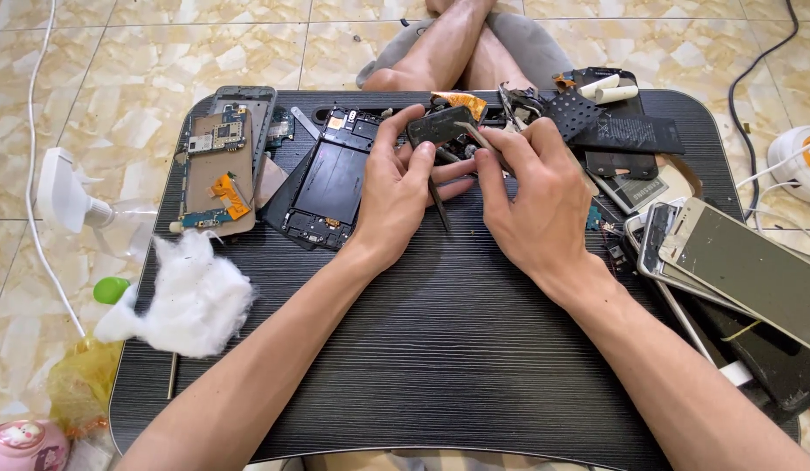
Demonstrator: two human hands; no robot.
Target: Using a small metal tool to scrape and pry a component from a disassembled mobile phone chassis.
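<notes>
Head view: a small dark phone part is pinched between thumb and fingers of the left hand, raised above the far middle of the black bench so that it can be worked on; the right hand is closed around a slim tool, apparently tweezers, its tip laid against the part; an opened phone frame is kept just left of the hands, a circuit board further left, cotton wool at the near left edge, spare screens stacked to the right.
</notes>
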